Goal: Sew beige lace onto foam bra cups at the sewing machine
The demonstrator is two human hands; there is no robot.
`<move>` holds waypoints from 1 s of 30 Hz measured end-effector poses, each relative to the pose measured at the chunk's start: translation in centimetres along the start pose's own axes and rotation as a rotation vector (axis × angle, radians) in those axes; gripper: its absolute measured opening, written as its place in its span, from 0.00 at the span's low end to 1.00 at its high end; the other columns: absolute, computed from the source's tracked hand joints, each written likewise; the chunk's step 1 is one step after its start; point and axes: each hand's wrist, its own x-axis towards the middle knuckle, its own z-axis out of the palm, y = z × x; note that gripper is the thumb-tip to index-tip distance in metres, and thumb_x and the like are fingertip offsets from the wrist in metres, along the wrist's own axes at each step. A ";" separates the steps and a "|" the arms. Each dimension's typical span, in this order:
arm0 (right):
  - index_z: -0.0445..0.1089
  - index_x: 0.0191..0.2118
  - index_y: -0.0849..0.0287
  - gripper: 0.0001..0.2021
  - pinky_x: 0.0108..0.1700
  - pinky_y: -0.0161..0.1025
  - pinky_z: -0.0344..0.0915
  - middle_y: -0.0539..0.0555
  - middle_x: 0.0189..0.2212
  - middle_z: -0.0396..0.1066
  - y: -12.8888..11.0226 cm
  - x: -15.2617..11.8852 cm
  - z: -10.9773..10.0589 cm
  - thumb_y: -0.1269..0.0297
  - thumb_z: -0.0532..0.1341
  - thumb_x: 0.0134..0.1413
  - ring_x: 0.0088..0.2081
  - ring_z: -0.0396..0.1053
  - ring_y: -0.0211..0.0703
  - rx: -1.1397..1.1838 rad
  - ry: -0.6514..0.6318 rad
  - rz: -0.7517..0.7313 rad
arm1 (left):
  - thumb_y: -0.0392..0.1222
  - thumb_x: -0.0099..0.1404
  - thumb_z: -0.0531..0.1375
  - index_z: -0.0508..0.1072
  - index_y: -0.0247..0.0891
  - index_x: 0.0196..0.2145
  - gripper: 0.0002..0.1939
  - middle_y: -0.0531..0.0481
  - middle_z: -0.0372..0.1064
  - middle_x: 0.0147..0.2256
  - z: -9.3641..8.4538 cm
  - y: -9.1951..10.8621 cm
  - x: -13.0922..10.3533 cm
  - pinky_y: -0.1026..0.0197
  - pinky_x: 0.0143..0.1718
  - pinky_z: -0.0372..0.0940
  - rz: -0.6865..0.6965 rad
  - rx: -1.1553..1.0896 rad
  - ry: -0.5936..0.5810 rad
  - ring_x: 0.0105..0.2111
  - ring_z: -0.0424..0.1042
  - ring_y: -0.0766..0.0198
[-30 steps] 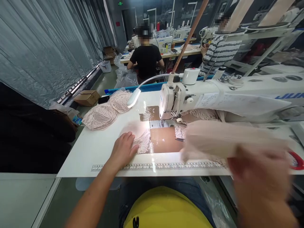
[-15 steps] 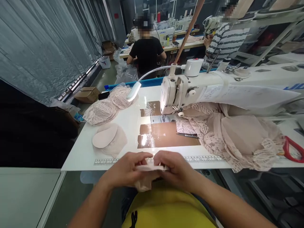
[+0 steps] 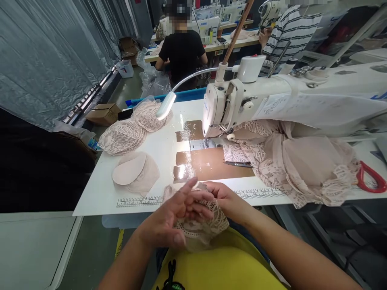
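A beige lace cup piece point(image 3: 220, 220) is at the table's front edge, over my lap, its scalloped lace turned up. My right hand point(image 3: 229, 201) pinches its upper right edge, the fingertips partly hidden behind the fabric. Across the front of the piece lies my left hand point(image 3: 173, 215), fingers apart and thumb stretched out, not gripping it. To the left, a smooth beige cup pad point(image 3: 129, 169) rests on a thin fabric piece point(image 3: 149, 177). Two lace-covered cups point(image 3: 122, 137) lie farther back.
The sewing machine point(image 3: 222, 106) stands ahead, its lamp point(image 3: 166, 105) reaching left. Under its arm lies a heap of lace garments point(image 3: 308, 161), with dark-bladed snips point(image 3: 238, 164) beside it and red-handled scissors point(image 3: 371, 177) at right. Co-workers sit behind, one in a black shirt point(image 3: 181, 52).
The piece has been turned, so its lace side now shows. My left hand has let go of the edge and spread its fingers; my right hand still holds on.
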 end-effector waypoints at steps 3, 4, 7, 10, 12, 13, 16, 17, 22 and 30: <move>0.71 0.33 0.62 0.15 0.32 0.35 0.62 0.51 0.27 0.70 0.5 -0.2 -0.2 0.55 0.68 0.45 0.29 0.67 0.38 0.200 -0.041 0.057 | 0.59 0.54 0.63 0.52 0.54 0.63 0.42 0.41 0.57 0.58 -1.0 -0.3 -0.2 0.61 0.35 0.67 0.061 0.103 0.315 0.40 0.69 0.58; 0.70 0.32 0.63 0.15 0.32 0.35 0.62 0.51 0.26 0.70 0.5 -0.2 -0.2 0.57 0.69 0.43 0.29 0.67 0.38 0.232 -0.043 0.062 | 0.56 0.54 0.65 0.56 0.53 0.62 0.40 0.42 0.58 0.58 -1.3 -0.5 -0.2 0.61 0.36 0.66 0.059 0.159 0.409 0.41 0.68 0.59; 0.69 0.31 0.61 0.15 0.32 0.35 0.63 0.49 0.25 0.68 0.2 -0.3 0.0 0.60 0.71 0.39 0.27 0.65 0.37 0.266 0.019 0.050 | 0.49 0.54 0.66 0.65 0.43 0.56 0.33 0.41 0.63 0.53 -1.9 -1.1 -0.5 0.57 0.45 0.64 -0.093 0.152 0.359 0.44 0.67 0.55; 0.62 0.27 0.58 0.17 0.25 0.31 0.57 0.44 0.22 0.62 0.1 -0.2 -0.1 0.60 0.72 0.37 0.22 0.57 0.32 0.238 0.253 -0.056 | 0.48 0.55 0.65 0.72 0.36 0.46 0.21 0.43 0.70 0.38 -2.0 -2.0 -1.1 0.58 0.39 0.64 -0.202 -0.044 0.215 0.37 0.69 0.57; 0.58 0.25 0.57 0.20 0.23 0.30 0.54 0.43 0.20 0.58 0.2 0.0 -0.3 0.58 0.71 0.39 0.21 0.53 0.31 0.190 0.391 -0.153 | 0.46 0.53 0.66 0.73 0.35 0.38 0.16 0.47 0.69 0.31 -2.0 -2.4 -1.4 0.62 0.35 0.63 -0.188 -0.110 0.276 0.32 0.68 0.61; 0.58 0.25 0.57 0.19 0.23 0.29 0.53 0.43 0.21 0.57 0.3 0.0 -0.5 0.57 0.70 0.40 0.22 0.53 0.31 0.157 0.430 -0.182 | 0.45 0.52 0.67 0.73 0.35 0.35 0.15 0.49 0.67 0.29 -2.0 -2.6 -1.5 0.63 0.33 0.62 -0.177 -0.128 0.313 0.30 0.67 0.63; 0.65 0.31 0.57 0.15 0.26 0.31 0.55 0.46 0.23 0.60 0.6 0.0 -1.0 0.53 0.67 0.46 0.24 0.56 0.34 0.056 0.462 -0.167 | 0.43 0.51 0.68 0.71 0.36 0.32 0.13 0.52 0.65 0.28 -1.8 -2.8 -1.4 0.65 0.33 0.61 -0.153 -0.174 0.376 0.29 0.65 0.66; 0.66 0.33 0.57 0.15 0.27 0.32 0.56 0.47 0.24 0.62 0.6 -0.1 -1.1 0.50 0.64 0.50 0.25 0.57 0.35 0.032 0.448 -0.145 | 0.42 0.52 0.68 0.71 0.36 0.33 0.13 0.52 0.66 0.28 -1.7 -2.8 -1.3 0.65 0.33 0.61 -0.135 -0.190 0.397 0.29 0.65 0.67; 0.69 0.29 0.59 0.17 0.32 0.35 0.60 0.50 0.25 0.65 -0.1 -0.5 -1.2 0.48 0.60 0.53 0.28 0.61 0.38 -0.084 0.375 -0.136 | 0.40 0.55 0.66 0.72 0.37 0.34 0.09 0.52 0.69 0.29 -0.8 -2.8 -0.6 0.65 0.33 0.63 -0.057 -0.305 0.611 0.30 0.68 0.66; 0.69 0.25 0.58 0.12 0.28 0.34 0.59 0.48 0.22 0.64 -0.2 0.9 0.5 0.56 0.68 0.44 0.25 0.59 0.35 -0.010 0.550 -0.251 | 0.57 0.57 0.60 0.72 0.38 0.48 0.26 0.43 0.73 0.43 2.3 -4.5 1.2 0.52 0.49 0.64 0.016 -0.564 0.608 0.48 0.69 0.50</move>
